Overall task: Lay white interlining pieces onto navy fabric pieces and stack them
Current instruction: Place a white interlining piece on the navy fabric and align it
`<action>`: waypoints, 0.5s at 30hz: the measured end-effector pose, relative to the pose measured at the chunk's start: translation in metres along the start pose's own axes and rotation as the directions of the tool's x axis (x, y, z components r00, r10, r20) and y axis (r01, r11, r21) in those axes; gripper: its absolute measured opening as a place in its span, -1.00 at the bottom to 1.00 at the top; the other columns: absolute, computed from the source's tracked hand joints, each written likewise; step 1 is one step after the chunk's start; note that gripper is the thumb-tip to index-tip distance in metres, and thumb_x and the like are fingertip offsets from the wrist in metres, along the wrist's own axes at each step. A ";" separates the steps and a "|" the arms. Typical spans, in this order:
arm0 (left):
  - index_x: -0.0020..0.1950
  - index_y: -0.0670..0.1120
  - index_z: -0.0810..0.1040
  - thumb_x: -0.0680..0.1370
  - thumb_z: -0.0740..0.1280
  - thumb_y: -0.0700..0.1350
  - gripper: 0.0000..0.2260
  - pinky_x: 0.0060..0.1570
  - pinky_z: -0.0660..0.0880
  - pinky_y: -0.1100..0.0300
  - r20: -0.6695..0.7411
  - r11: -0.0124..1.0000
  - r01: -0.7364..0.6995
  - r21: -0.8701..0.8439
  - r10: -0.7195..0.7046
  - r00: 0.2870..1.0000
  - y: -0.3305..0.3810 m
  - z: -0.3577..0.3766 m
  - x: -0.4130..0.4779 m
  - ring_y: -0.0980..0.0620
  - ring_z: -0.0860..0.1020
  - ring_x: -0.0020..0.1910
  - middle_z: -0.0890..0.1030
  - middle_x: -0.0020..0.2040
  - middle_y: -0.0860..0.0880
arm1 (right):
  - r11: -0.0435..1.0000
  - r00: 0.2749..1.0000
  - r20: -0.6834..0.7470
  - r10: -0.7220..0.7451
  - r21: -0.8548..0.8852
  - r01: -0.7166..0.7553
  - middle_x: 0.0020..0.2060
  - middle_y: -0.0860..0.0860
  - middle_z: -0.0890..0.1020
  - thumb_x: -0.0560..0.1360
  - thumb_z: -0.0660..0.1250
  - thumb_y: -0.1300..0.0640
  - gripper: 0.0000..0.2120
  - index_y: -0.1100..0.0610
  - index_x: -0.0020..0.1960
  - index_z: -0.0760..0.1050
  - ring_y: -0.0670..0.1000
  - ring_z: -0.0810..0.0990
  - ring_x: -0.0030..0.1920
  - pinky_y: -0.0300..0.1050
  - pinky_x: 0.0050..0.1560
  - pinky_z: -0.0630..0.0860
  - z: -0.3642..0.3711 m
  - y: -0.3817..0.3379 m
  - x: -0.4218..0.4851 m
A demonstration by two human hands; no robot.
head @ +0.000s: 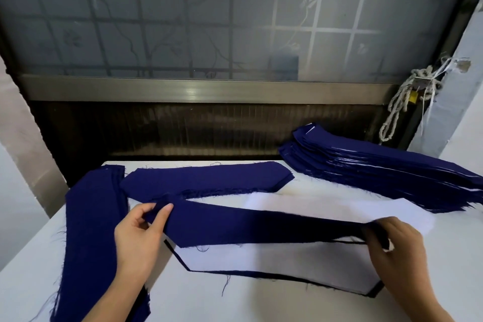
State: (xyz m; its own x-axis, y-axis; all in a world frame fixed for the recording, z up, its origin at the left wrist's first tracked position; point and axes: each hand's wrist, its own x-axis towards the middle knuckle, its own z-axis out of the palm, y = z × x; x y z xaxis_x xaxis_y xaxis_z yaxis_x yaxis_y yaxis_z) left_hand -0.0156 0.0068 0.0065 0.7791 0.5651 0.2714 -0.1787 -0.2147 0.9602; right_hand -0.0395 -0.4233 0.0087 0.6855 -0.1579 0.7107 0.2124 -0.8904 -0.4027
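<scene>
A long navy fabric piece (261, 225) is stretched across the middle of the table, a little above it. My left hand (141, 230) pinches its left end and my right hand (392, 246) grips its right end. Below it lies a white interlining piece (274, 259) on top of a navy piece, whose dark edge shows all round. Another white interlining sheet (326, 206) lies just behind. A flat pile of navy pieces (206, 180) sits further back, and a tall stack of navy pieces with white layers (379, 167) is at the back right.
A second pile of navy strips (91, 230) runs down the left side of the white table (235, 300). A frosted window with a metal sill (203, 89) stands right behind the table. A knotted rope (407, 102) hangs at the right wall.
</scene>
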 end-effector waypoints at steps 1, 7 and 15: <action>-0.11 0.10 0.62 0.44 0.53 -0.02 -0.88 -0.16 0.55 0.20 -0.007 1.000 0.010 0.010 -0.010 1.000 -0.001 0.000 0.000 0.11 0.57 -0.31 0.63 -0.26 -0.09 | 0.993 0.994 -0.027 0.102 0.063 -0.100 -0.41 -0.01 0.49 0.43 0.43 0.37 -0.73 0.18 -0.36 0.43 -0.01 0.43 -0.36 -0.20 -0.28 0.34 -0.001 0.000 -0.005; -0.14 0.16 0.61 0.45 0.53 0.01 -0.88 -0.25 0.49 0.25 0.085 0.981 0.011 0.193 -0.028 0.996 -0.003 0.002 -0.003 0.09 0.55 -0.36 0.56 -0.38 -0.07 | 0.906 0.908 -0.018 0.418 0.079 -0.415 -0.27 0.01 0.54 0.50 0.39 0.21 -0.76 0.12 -0.32 0.45 0.12 0.50 -0.30 -0.03 -0.22 0.37 0.000 -0.003 -0.015; -0.25 0.13 0.58 0.49 0.48 -0.02 -0.85 -0.38 0.48 0.18 0.267 0.820 -0.129 0.557 -0.030 0.963 -0.015 0.009 -0.001 0.16 0.58 -0.36 0.63 -0.38 0.17 | 0.869 0.884 0.192 0.427 -0.357 -0.343 -0.46 -0.01 0.42 0.41 0.44 0.20 -0.68 0.14 -0.40 0.35 0.16 0.37 -0.45 -0.10 -0.42 0.24 -0.002 -0.009 -0.016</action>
State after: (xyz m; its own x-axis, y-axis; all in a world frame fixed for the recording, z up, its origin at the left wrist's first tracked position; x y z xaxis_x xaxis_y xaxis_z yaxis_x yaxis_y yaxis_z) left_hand -0.0082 0.0024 -0.0085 0.9164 0.3378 0.2145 0.0877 -0.6926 0.7160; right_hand -0.0539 -0.4133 0.0018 0.8299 -0.4379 0.3456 -0.2987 -0.8721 -0.3877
